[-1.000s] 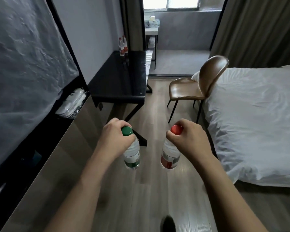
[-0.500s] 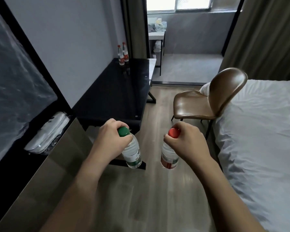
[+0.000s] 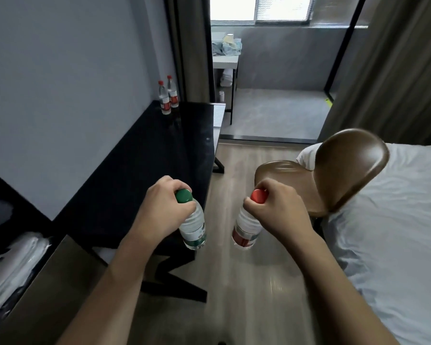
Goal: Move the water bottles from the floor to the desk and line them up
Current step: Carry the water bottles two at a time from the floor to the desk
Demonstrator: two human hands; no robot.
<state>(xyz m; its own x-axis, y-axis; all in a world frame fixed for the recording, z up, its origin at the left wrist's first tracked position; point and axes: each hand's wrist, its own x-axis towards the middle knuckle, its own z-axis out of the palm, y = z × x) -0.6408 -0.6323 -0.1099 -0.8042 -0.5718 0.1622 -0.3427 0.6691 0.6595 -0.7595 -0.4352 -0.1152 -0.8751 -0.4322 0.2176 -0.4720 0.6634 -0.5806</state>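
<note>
A clear green-capped plastic bottle is gripped by curled left hand fingers, a clear red-capped plastic bottle by the right hand, beside the glossy black desk.

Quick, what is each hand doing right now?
Left hand: grips the green-capped bottle by its neck.
Right hand: grips the red-capped bottle by its neck.

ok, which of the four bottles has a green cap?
The green-capped bottle gripped by the left hand. The other three are red-capped.
</note>
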